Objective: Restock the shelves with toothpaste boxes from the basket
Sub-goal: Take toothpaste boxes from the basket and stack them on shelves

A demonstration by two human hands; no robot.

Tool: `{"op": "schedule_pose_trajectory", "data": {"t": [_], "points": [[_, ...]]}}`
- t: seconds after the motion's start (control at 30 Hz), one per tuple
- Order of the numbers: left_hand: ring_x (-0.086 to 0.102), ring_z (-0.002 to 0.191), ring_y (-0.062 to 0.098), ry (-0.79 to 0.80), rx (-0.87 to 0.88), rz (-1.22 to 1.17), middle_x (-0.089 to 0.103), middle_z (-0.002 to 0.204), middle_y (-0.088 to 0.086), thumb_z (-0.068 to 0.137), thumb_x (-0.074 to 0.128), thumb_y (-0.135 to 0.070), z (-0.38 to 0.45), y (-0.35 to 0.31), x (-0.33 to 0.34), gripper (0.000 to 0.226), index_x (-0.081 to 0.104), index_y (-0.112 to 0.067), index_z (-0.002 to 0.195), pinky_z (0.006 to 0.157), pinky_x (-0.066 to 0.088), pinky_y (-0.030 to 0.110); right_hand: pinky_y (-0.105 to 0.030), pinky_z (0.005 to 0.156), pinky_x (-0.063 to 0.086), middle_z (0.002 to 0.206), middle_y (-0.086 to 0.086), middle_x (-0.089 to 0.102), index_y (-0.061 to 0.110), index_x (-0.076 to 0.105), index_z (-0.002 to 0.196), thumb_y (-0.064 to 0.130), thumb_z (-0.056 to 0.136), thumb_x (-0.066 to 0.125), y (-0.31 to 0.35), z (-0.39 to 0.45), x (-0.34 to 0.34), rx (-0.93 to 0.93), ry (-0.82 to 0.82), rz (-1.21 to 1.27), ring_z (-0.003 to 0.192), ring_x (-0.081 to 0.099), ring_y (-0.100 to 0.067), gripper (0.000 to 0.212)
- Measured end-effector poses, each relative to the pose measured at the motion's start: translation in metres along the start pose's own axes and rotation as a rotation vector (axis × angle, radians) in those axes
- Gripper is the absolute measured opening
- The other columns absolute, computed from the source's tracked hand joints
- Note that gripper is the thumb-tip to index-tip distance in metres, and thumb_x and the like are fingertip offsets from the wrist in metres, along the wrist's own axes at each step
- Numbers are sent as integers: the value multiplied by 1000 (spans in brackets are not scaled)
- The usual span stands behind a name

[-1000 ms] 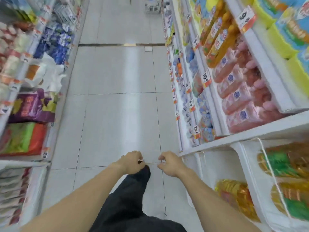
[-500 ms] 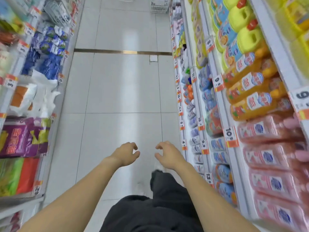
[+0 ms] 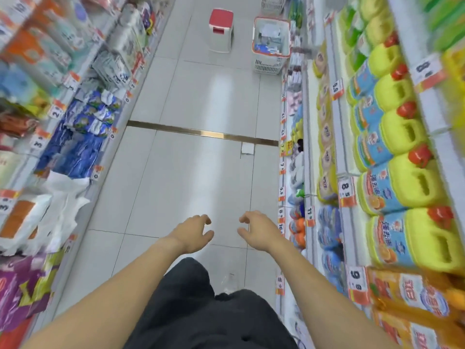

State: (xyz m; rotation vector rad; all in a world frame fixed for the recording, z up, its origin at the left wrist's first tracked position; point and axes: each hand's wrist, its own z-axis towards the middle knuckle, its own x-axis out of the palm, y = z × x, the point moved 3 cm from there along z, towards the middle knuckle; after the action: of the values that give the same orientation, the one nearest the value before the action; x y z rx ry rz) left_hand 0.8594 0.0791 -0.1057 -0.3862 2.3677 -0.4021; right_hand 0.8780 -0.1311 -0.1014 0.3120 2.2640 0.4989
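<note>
Head view: left hand (image 3: 193, 234) and right hand (image 3: 259, 230) stretched forward over the floor (image 3: 191, 172), side by side with a gap between them, fingers loosely curled, nothing held in either. Black trousers (image 3: 191, 306) below the forearms.

Far ahead of the hands, slightly to the right: basket (image 3: 270, 50) with a red rim and white lattice walls, standing on the floor just beside the right-hand shelves (image 3: 337, 147). Inside, blue and white packs, too blurred to tell as toothpaste boxes. Left of the basket, well ahead of the left hand, a stool (image 3: 221, 30) with a red seat and white legs.

Between hands and basket, a brass strip (image 3: 201, 133) across the tiles, with a small white square (image 3: 247, 148) touching its near edge.

Right of the right hand: shelves with yellow-green jugs (image 3: 412, 187) with red caps and blue labels, orange bottles (image 3: 415, 298) lower and nearer, price tags (image 3: 346, 192) along the edges.

Left of the left hand: shelves with blue packs (image 3: 75, 149), white bags (image 3: 60, 207) and a purple pack (image 3: 22, 280), all blurred.
</note>
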Motion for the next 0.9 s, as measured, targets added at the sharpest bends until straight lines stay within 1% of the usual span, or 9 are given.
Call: {"op": "schedule_pose_trajectory", "data": {"t": [0.07, 0.17, 0.37, 0.5, 0.6, 0.7, 0.8, 0.83, 0.9], "points": [[50, 128, 20, 8, 2, -26, 49, 143, 3, 100, 45, -39, 39, -6, -40, 48, 42, -17, 143, 107, 41, 37, -34, 100, 46, 126, -5, 58, 16, 58, 126, 32, 94, 56, 8, 49, -38, -1, -7, 12, 116, 57, -21, 36], [54, 122, 20, 27, 0, -83, 53, 138, 2, 99, 47, -39, 112, -9, -101, 46, 46, -15, 138, 101, 43, 30, -32, 99, 45, 124, -4, 58, 16, 57, 127, 32, 94, 55, 22, 127, -89, 14, 14, 4, 117, 56, -20, 36], [50, 127, 22, 89, 17, -27, 49, 144, 5, 100, 46, -40, 235, -16, -247, 48, 46, -13, 140, 106, 41, 33, -35, 103, 45, 132, -7, 55, 16, 53, 133, 35, 95, 55, 53, 247, -194, 87, 89, -17, 121, 54, -24, 43], [50, 128, 23, 50, 55, 29, 47, 145, 4, 100, 44, -41, 313, -42, -354, 50, 42, -16, 144, 106, 42, 37, -36, 108, 41, 144, -5, 49, 18, 47, 141, 35, 99, 49, 62, 324, -274, 110, 76, 18, 129, 51, -24, 45], [46, 133, 25, 32, 103, 93, 42, 149, 5, 100, 43, -41, 374, -66, -413, 54, 34, -19, 149, 109, 40, 39, -36, 111, 39, 150, -4, 46, 18, 43, 146, 33, 100, 48, 58, 387, -324, 134, 83, 44, 134, 47, -25, 48], [42, 136, 24, 71, 122, 161, 41, 151, 3, 101, 42, -40, 445, -87, -463, 54, 34, -19, 150, 110, 38, 38, -37, 106, 44, 143, -5, 52, 19, 47, 143, 34, 98, 50, 51, 461, -376, 155, 83, 82, 127, 53, -27, 47], [44, 133, 23, 106, 88, 213, 44, 147, 3, 101, 42, -41, 518, -105, -514, 51, 38, -19, 147, 108, 38, 38, -35, 96, 49, 134, -6, 58, 16, 51, 136, 34, 98, 51, 43, 541, -433, 141, 89, 81, 117, 57, -27, 42], [43, 133, 23, 112, 67, 220, 44, 147, 3, 101, 41, -41, 539, -111, -535, 51, 39, -19, 147, 109, 38, 39, -35, 95, 48, 134, -6, 58, 16, 52, 136, 34, 98, 51, 42, 568, -455, 130, 95, 66, 117, 57, -27, 42], [42, 135, 23, 118, 47, 221, 43, 149, 3, 101, 41, -41, 578, -123, -579, 52, 39, -19, 147, 111, 36, 40, -35, 100, 46, 139, -5, 54, 15, 49, 140, 35, 98, 52, 42, 614, -500, 120, 110, 27, 123, 54, -26, 46]]}}
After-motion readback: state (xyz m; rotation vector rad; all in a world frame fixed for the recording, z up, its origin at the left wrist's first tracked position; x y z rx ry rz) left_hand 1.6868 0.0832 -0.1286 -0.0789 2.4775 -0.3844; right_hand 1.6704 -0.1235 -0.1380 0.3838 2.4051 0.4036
